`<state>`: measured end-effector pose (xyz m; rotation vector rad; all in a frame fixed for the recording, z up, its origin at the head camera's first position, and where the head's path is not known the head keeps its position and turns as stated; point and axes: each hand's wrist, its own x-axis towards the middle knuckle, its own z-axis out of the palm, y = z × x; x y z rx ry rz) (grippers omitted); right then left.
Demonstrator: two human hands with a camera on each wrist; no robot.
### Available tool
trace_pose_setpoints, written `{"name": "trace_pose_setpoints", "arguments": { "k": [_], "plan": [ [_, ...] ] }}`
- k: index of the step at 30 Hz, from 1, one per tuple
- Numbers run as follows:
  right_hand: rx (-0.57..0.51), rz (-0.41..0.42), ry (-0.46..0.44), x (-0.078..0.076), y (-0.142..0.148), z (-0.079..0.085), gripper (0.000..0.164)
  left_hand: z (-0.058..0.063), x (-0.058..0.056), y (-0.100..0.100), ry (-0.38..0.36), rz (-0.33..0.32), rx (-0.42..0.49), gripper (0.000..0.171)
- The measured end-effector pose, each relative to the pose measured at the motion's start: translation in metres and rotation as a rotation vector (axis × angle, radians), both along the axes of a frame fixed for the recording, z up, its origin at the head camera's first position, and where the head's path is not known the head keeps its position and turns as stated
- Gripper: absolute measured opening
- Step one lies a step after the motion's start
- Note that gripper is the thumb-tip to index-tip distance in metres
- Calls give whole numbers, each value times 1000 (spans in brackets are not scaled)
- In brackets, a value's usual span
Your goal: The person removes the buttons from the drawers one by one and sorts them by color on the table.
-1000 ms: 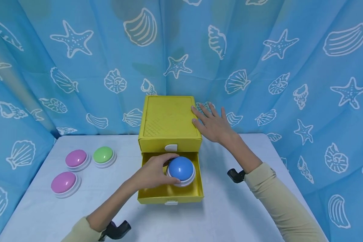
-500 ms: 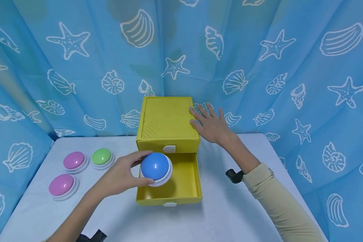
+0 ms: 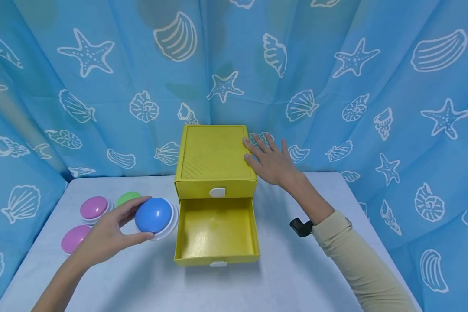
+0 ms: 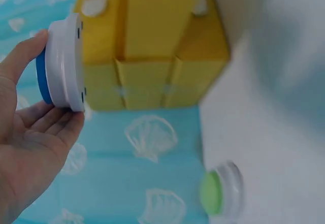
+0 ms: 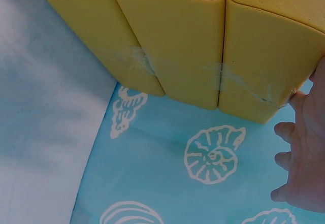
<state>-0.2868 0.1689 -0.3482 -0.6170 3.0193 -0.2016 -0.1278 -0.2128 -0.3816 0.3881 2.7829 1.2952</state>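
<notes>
A blue dome-topped push light with a white base (image 3: 153, 215) is held between the thumb and fingers of my left hand (image 3: 105, 236), left of the pulled-out drawer. In the left wrist view the push light's white underside (image 4: 67, 64) faces sideways in the grip. My right hand (image 3: 274, 162) lies with spread fingers against the right edge of the yellow drawer box (image 3: 214, 151). The lower drawer (image 3: 217, 229) stands pulled out, its floor bare. In the right wrist view the right hand (image 5: 310, 148) touches the box's side.
Two pink push lights (image 3: 93, 207) and a green push light (image 3: 128, 197) sit on the white table (image 3: 288, 268) at the left, partly covered by my left hand. A blue shell-print curtain (image 3: 234, 56) hangs close behind the box.
My left hand has lifted the blue push light out of the lower drawer and carried it left, past the drawer's side. The right hand stays at the box's edge.
</notes>
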Motion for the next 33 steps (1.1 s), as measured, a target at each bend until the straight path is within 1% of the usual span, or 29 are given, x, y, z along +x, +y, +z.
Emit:
{"name": "trace_pose_setpoints", "arguments": {
  "k": [3,7,14,18,25,33],
  "plan": [
    [2,0,-1,0,0,0,63,-9,2,-14,-35,34,-7,87],
    [9,2,2,0,-1,0,62,-27,3,-35,-76,54,-14,89],
    [10,-2,7,-1,-1,-1,62,-60,-1,-66,-162,105,-47,90],
    [6,-1,6,0,0,-1,62,-74,-4,-80,-191,105,-81,91],
    [9,-4,7,-1,-1,-1,62,-91,-11,-96,-220,90,-131,92],
    [14,-6,4,-1,0,-1,62,-106,-16,-104,-209,70,-152,90]
  ]
}}
